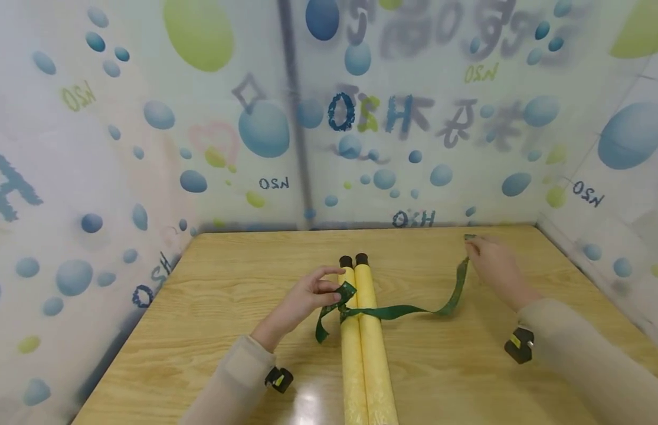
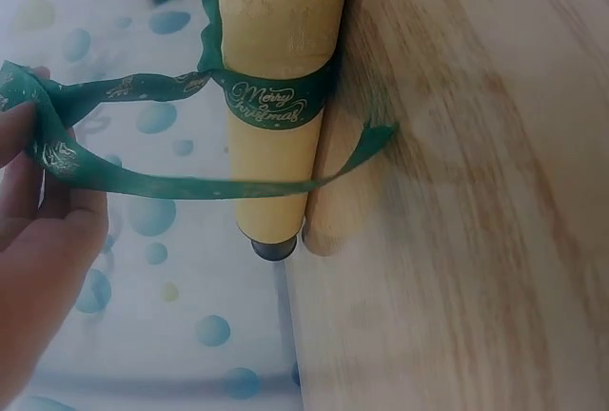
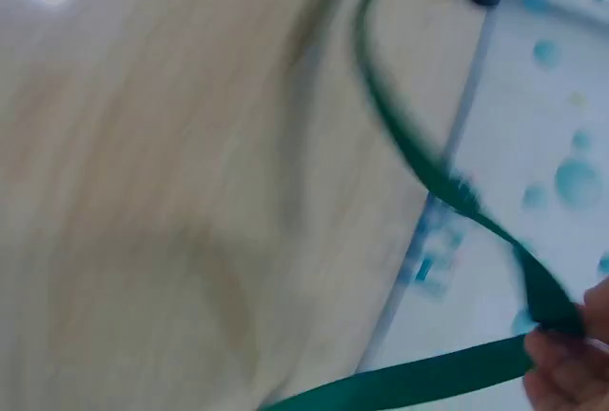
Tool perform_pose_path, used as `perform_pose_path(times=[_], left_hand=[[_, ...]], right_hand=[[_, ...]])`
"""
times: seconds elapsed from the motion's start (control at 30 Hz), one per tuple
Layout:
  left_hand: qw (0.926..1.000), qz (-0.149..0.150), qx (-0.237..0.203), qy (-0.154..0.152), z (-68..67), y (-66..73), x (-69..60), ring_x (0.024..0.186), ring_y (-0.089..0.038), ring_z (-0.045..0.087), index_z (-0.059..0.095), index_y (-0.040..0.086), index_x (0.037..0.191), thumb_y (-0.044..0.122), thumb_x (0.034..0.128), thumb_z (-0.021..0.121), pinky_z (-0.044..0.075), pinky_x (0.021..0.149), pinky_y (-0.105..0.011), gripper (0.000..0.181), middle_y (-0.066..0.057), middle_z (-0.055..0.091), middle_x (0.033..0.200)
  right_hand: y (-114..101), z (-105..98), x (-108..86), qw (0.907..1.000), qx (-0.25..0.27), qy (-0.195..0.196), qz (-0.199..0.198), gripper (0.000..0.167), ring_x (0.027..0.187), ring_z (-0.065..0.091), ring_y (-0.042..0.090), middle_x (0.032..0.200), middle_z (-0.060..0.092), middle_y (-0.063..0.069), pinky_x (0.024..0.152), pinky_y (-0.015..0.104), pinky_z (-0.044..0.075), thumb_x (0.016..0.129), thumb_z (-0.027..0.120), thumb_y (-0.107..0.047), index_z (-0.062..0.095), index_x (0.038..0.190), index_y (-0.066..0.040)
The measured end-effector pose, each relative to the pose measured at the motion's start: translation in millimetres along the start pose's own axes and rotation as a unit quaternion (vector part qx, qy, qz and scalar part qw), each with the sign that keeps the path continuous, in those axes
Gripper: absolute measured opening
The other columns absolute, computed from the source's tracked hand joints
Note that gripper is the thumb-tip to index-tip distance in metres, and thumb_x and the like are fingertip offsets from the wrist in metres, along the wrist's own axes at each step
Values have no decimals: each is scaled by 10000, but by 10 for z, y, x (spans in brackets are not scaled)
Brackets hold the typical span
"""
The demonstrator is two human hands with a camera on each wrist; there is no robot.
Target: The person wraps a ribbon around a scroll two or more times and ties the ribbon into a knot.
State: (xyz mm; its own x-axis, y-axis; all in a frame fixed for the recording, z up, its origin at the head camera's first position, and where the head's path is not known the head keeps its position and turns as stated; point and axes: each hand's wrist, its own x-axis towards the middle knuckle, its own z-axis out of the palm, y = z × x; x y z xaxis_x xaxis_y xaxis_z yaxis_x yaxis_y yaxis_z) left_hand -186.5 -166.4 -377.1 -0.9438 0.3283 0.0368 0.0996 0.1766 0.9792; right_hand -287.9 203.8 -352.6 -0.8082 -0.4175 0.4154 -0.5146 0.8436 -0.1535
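Observation:
Two yellow rolls [image 1: 372, 354] with black ends lie side by side on the wooden table. A green ribbon [image 1: 400, 311] passes around both near their far ends; white lettering shows on it in the left wrist view. My left hand [image 1: 311, 295] pinches a loop of the ribbon just left of the rolls, and a short tail hangs below. Out to the right, my right hand [image 1: 493, 262] pinches the long end, which sags between hand and rolls. In the right wrist view, ribbon [image 3: 409, 373] runs away from the pinching fingers [image 3: 566, 373] in two directions.
The wooden table [image 1: 228, 265] extends to the walls behind and at the sides. Blue and green drops and lettering cover the back wall [image 1: 440, 71]. Black devices are strapped at both wrists, such as the left wrist device [image 1: 279, 379].

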Motion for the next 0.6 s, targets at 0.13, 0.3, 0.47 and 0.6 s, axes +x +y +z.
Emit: perform_pose_path(times=[0.13, 0.3, 0.47, 0.6], left_hand=[[10000, -23, -58, 43, 14, 5, -20, 1022, -181, 585, 319, 146, 1444, 33, 905, 587, 453, 919, -369, 612, -94, 644, 1061], [9998, 8, -170, 64, 36, -8, -58, 1038, -194, 578, 340, 145, 1424, 41, 906, 592, 454, 918, -368, 584, -96, 645, 1054], [9997, -17, -183, 147, 36, -24, -74, 1078, -216, 558, 396, 106, 1362, 39, 908, 586, 457, 912, -377, 497, -110, 641, 1070], [9996, -42, -219, 150, 35, -16, -86, 1060, -208, 573, 438, 55, 1280, 43, 907, 587, 457, 912, -373, 403, -110, 647, 1068]], right_hand=[[-371, 97, 294, 9954, 843, -243, 393, 254, 765, 586, 298, 1140, 581, 269, 604, 395, 448, 959, 471, -59, 594, 1146, 60], [-767, 210, 576, 9871, 1532, -426, -181, 306, 619, 484, 253, 1240, 555, 217, 531, 356, 389, 946, 443, -13, 590, 1214, -13], [-1121, 202, 767, 9677, 2192, -713, -1021, 429, 1045, 545, 313, 1372, 471, 150, 727, 413, 421, 946, 404, 9, 503, 1348, -104], [-1382, 158, 843, 9456, 2620, -1018, -1641, 511, 1212, 451, 313, 1422, 418, 125, 784, 407, 372, 920, 381, 52, 459, 1387, -141]])
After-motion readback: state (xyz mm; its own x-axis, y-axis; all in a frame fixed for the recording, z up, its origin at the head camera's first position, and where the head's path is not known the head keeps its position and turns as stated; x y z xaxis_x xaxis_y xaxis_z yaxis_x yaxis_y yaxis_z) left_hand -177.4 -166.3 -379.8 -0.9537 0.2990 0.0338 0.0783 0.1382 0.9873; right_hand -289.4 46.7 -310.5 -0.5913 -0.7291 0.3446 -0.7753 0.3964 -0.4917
